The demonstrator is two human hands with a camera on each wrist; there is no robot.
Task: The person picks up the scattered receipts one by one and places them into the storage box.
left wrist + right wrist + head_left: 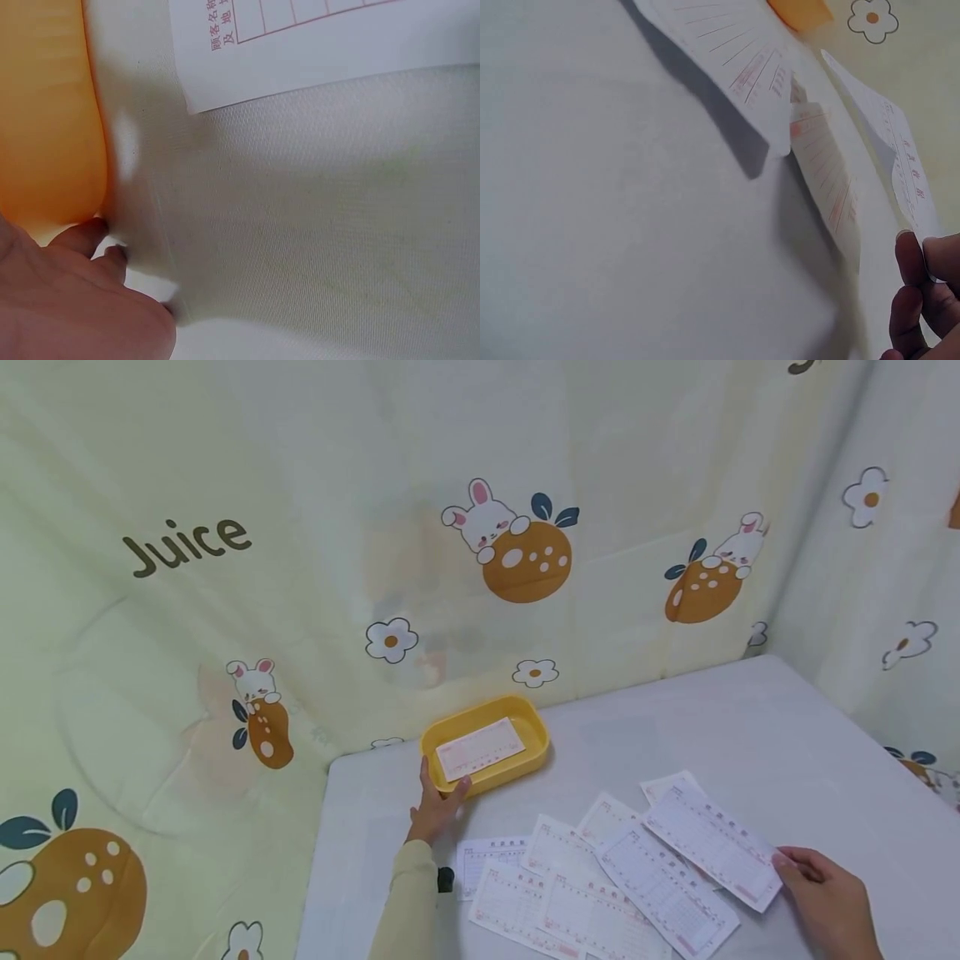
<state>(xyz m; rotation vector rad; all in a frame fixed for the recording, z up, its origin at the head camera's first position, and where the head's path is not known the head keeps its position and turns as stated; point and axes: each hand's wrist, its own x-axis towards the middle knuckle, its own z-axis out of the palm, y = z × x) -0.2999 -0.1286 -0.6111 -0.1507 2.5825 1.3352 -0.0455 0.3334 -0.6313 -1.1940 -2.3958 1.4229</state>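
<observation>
A yellow plastic tray stands at the table's far edge with one printed receipt slip lying in it. My left hand holds the tray's near left corner, thumb at the front side and fingers along the left side. In the left wrist view the fingers meet the tray's orange-looking wall. My right hand pinches the corner of a receipt slip between thumb and fingers. That slip is lifted and bent in the right wrist view. Several similar slips overlap on the table below it.
A pale cloth covers the table. Behind it hangs a curtain printed with rabbits, oranges and flowers, close to the tray's back. A small black object shows beside the left sleeve.
</observation>
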